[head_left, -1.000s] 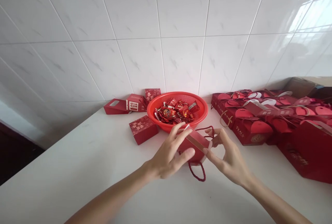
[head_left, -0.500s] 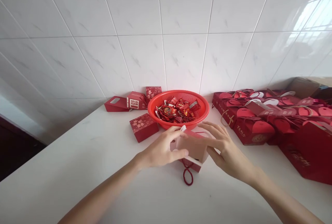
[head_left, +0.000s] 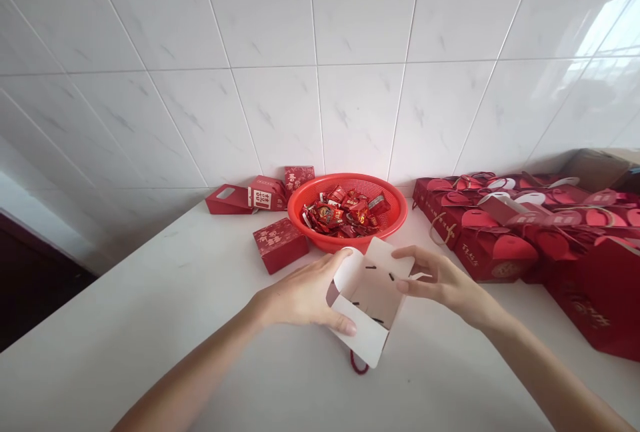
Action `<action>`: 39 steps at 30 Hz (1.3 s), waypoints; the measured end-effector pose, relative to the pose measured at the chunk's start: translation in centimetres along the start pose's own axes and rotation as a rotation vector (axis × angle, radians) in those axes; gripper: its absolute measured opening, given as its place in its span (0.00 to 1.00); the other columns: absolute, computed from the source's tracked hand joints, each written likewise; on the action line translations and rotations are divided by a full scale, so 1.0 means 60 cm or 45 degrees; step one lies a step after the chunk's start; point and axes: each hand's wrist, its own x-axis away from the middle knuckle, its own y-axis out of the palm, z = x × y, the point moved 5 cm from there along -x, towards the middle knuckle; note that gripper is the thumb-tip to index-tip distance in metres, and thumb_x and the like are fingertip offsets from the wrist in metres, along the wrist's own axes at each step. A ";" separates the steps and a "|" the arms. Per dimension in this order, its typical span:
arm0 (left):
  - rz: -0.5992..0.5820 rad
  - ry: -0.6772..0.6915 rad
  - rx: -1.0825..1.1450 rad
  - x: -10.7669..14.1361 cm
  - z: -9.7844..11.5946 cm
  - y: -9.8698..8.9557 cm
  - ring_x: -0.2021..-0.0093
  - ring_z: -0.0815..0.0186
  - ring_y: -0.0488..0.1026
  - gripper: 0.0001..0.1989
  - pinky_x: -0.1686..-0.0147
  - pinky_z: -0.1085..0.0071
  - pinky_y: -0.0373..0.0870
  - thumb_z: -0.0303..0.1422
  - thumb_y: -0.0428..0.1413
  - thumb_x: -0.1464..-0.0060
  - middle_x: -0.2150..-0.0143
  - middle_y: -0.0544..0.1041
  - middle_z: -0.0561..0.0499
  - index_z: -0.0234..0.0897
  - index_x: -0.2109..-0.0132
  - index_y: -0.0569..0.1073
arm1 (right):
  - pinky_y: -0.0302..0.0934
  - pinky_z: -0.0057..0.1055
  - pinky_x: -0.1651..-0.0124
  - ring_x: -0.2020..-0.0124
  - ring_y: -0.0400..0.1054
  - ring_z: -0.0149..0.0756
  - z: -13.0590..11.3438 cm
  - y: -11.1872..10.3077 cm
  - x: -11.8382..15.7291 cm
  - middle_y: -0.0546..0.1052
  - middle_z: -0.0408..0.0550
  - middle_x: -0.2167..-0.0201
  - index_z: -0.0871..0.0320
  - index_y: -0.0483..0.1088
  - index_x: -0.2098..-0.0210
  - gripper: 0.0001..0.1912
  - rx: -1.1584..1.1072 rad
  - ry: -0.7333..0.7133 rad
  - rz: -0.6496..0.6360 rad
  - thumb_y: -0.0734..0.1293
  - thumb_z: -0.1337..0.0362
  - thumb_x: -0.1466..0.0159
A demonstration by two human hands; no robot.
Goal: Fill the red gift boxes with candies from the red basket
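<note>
A small gift box (head_left: pixel 367 292) with a pale inside stands on the table in front of me, its lid flaps folded outward. Several short dark pieces show inside it, and a dark red cord loop (head_left: pixel 359 363) sticks out under the front flap. My left hand (head_left: pixel 305 292) grips the box's left side, its thumb on the front flap and its fingers at the left flap. At the right edge, my right hand (head_left: pixel 440 282) has the right flap between thumb and fingers. Just behind the box sits a red plastic basket (head_left: pixel 313 237) of wrapped candies (head_left: pixel 345 212).
Left of the basket lie a flat red box (head_left: pixel 280 245) and several small red boxes (head_left: pixel 267 193). On the right are many red gift boxes (head_left: pixel 493 252) with cord handles, and a large red box (head_left: pixel 595 295). A tiled wall (head_left: pixel 360 119) closes off the back.
The box's flaps have been spread outward, so its inside now shows. The front flap has come down over part of the cord loop. My right hand has moved to the right edge.
</note>
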 end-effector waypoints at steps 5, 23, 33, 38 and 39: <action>-0.225 -0.059 0.187 -0.014 -0.026 0.001 0.36 0.46 0.68 0.59 0.49 0.62 0.73 0.48 0.71 0.61 0.29 0.64 0.41 0.50 0.27 0.50 | 0.68 0.39 0.58 0.62 0.72 0.41 0.020 0.010 0.003 0.75 0.45 0.68 0.56 0.71 0.53 0.30 -0.386 0.133 -0.088 0.78 0.49 0.49; 0.077 -0.019 0.026 -0.020 -0.025 -0.091 0.46 0.56 0.76 0.34 0.47 0.64 0.72 0.53 0.56 0.40 0.43 0.79 0.46 0.46 0.32 0.67 | 0.67 0.39 0.55 0.60 0.71 0.41 -0.001 -0.071 -0.048 0.78 0.51 0.61 0.56 0.75 0.63 0.19 -0.161 -0.265 0.452 0.71 0.46 0.42; 0.236 0.108 -0.257 -0.263 -0.037 -0.123 0.45 0.53 0.74 0.17 0.43 0.63 0.67 0.26 0.60 0.48 0.47 0.79 0.42 0.39 0.51 0.80 | 0.66 0.36 0.54 0.61 0.74 0.40 -0.040 -0.042 -0.254 0.80 0.48 0.65 0.56 0.70 0.70 0.02 0.156 -0.313 0.518 0.65 0.66 0.42; 0.232 0.000 -0.214 -0.353 -0.064 -0.111 0.57 0.53 0.78 0.12 0.54 0.63 0.72 0.24 0.65 0.57 0.63 0.81 0.46 0.38 0.62 0.81 | 0.66 0.40 0.53 0.59 0.75 0.44 -0.019 -0.035 -0.280 0.80 0.49 0.64 0.55 0.70 0.64 0.07 0.257 -0.175 0.531 0.68 0.64 0.43; 0.251 -0.010 -0.182 -0.360 -0.071 -0.112 0.59 0.54 0.78 0.13 0.56 0.64 0.72 0.22 0.64 0.58 0.65 0.81 0.47 0.37 0.63 0.80 | 0.65 0.41 0.52 0.57 0.75 0.45 -0.016 -0.038 -0.280 0.80 0.49 0.62 0.55 0.70 0.62 0.09 0.269 -0.156 0.535 0.68 0.63 0.43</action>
